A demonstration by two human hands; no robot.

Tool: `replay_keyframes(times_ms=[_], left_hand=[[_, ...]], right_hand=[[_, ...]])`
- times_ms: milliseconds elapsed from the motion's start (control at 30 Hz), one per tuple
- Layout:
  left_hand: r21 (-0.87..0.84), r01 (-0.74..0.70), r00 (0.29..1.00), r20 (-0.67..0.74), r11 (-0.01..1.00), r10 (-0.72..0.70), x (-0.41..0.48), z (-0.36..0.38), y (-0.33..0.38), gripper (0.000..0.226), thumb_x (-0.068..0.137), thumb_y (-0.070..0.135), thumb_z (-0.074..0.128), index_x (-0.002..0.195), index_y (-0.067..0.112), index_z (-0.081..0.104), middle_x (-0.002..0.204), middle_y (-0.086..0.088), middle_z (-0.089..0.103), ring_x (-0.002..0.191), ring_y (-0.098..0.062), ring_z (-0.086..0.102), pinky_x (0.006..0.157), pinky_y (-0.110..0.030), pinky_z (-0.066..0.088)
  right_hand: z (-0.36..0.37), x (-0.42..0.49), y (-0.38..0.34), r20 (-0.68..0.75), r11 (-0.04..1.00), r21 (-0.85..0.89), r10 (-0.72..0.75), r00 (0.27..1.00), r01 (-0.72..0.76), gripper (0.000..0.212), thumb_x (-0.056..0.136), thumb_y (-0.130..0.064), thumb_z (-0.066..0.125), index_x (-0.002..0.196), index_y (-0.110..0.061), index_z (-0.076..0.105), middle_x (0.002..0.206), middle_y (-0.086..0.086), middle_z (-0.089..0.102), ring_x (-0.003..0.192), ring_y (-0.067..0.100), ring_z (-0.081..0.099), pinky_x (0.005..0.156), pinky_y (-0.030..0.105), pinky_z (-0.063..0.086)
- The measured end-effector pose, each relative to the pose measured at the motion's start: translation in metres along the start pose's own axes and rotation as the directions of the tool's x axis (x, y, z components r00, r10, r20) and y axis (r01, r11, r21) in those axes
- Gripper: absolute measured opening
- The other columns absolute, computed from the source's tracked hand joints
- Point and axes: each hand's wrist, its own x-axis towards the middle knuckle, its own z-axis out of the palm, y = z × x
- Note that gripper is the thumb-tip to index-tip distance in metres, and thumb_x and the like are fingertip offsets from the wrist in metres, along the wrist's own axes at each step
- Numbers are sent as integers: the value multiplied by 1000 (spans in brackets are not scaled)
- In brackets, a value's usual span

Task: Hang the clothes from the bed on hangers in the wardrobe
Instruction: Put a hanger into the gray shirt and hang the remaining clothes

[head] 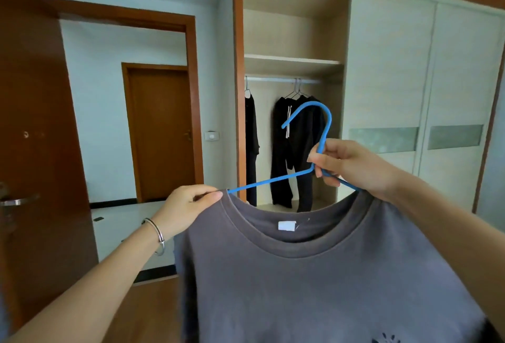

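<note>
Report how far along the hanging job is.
Done: dark garments hang on the wardrobe rail. In hand: the grey T-shirt sits partly on the blue hanger; the right hand holds the hanger's neck, the left hand pinches the collar. Left: hook it on the rail. The bed is out of view, so remaining clothes are unknown.

Both arms of a blue hanger [273, 180] vanish inside the collar of a grey T-shirt [314, 288], and the right hand [352, 166] covers the bend below its hook. The picture's bottom edge cuts off the shirt's hem and most of a dark print [385, 338]. The white collar label [287, 225] is too small to read. The wardrobe frame [238, 96] hides part of a black garment [251, 134].
</note>
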Motion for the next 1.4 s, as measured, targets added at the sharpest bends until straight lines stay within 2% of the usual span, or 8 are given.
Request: replay_keyframes(times_ms=[300, 433, 567, 700, 867, 1100, 1200, 1400], left_hand=[[172, -47, 999, 11, 984, 46, 111, -31, -46, 16, 91, 30, 49, 81, 41, 56, 87, 16, 63, 88, -6, 59, 74, -14, 45], [251, -85, 996, 16, 964, 83, 145, -32, -72, 11, 91, 30, 50, 88, 29, 61, 89, 1, 67, 86, -16, 61, 77, -27, 51], [339, -110, 983, -104, 934, 154, 176, -41, -111, 21, 90, 24, 52, 101, 16, 68, 82, 9, 59, 77, -4, 56, 68, -14, 45], [352, -123, 971, -153, 928, 186, 208, -61, -155, 24, 90, 23, 52, 106, 13, 67, 87, 7, 60, 74, 0, 52, 64, -7, 38], [302, -157, 982, -55, 940, 181, 245, -81, -211, 25, 91, 22, 50, 107, 12, 66, 93, 7, 60, 79, -1, 53, 69, -7, 40], [232, -224, 974, 21, 947, 225, 291, -93, -266, 23, 91, 21, 51, 103, 11, 68, 86, 7, 63, 84, -5, 58, 71, -13, 43], [212, -268, 963, 59, 940, 261, 312, -83, -274, 23, 91, 21, 52, 102, 12, 69, 93, -7, 68, 88, -21, 61, 76, -28, 49], [110, -332, 942, 98, 937, 322, 343, -27, -285, 22, 90, 20, 54, 98, 8, 71, 89, -8, 67, 83, -22, 60, 65, -12, 36]], right_hand=[[48, 165, 59, 76, 989, 82, -130, 989, 124, 20, 94, -18, 51, 75, -12, 55, 64, -1, 59, 48, 11, 47, 59, 12, 45], [81, 221, 80, 115, 982, 123, -155, 981, 140, 19, 93, -19, 51, 75, -17, 57, 64, -5, 62, 53, 13, 55, 71, 21, 46], [92, 256, 109, 74, 993, 61, -103, 992, 99, 14, 92, -27, 52, 87, -17, 62, 84, -1, 65, 74, 12, 60, 81, 21, 50], [99, 274, 156, 24, 965, -264, 17, 1000, -10, 20, 87, -37, 57, 76, -22, 64, 68, -1, 52, 64, 11, 47, 66, 20, 38], [120, 303, 172, -63, 920, -385, 55, 997, -75, 43, 86, -35, 59, 76, 6, 57, 64, 8, 39, 59, 15, 35, 54, 21, 29], [140, 331, 177, -133, 935, -316, 121, 984, -158, 32, 86, -27, 62, 55, -28, 55, 42, -16, 45, 43, -1, 40, 47, 10, 32], [135, 330, 183, -147, 916, -306, 223, 964, -259, 20, 86, -28, 62, 69, -17, 67, 55, -11, 54, 54, -1, 44, 57, 14, 36], [140, 352, 190, -114, 883, -379, 252, 961, -277, 30, 84, -24, 65, 114, -18, 61, 107, 0, 66, 103, 17, 62, 95, 28, 47]])
